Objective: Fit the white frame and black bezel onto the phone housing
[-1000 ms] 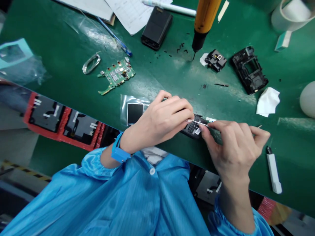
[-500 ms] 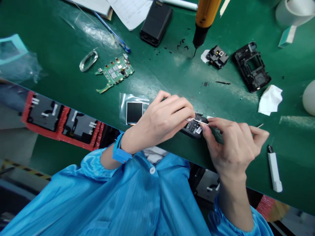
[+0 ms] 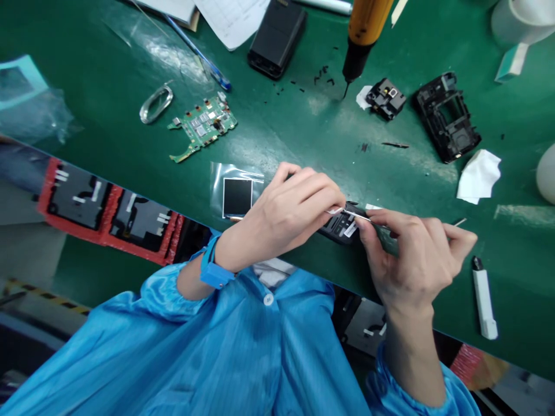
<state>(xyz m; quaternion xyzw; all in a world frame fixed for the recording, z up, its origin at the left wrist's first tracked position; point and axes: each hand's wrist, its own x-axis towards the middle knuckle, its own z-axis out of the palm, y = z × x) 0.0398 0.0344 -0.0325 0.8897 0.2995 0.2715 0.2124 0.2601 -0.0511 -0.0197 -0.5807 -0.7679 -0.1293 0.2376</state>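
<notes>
My left hand [image 3: 295, 205] lies over a dark handset casing [image 3: 340, 228] near the table's front edge, hiding its left part. The fingers are curled together, with a small pale piece [image 3: 335, 210] at their tips; what else they grip is hidden. Between thumb and index finger my right hand [image 3: 414, 254] pinches slim metal tweezers [image 3: 358, 215], whose tip reaches the left fingertips above the casing. The tweezers' rear end sticks out past the right hand. A small display [image 3: 237, 197] on clear film lies left of my left hand.
A screwdriver [image 3: 362, 40] hangs point down over the table's far side. Around lie a green circuit board [image 3: 203, 124], a black battery pack [image 3: 277, 37], a black housing [image 3: 446, 118], a small black module [image 3: 385, 98], crumpled tissue [image 3: 479, 176] and a white-handled tool [image 3: 484, 300].
Both hands stay over the casing. The tweezers and right hand have shifted very slightly right; the view has moved a little too.
</notes>
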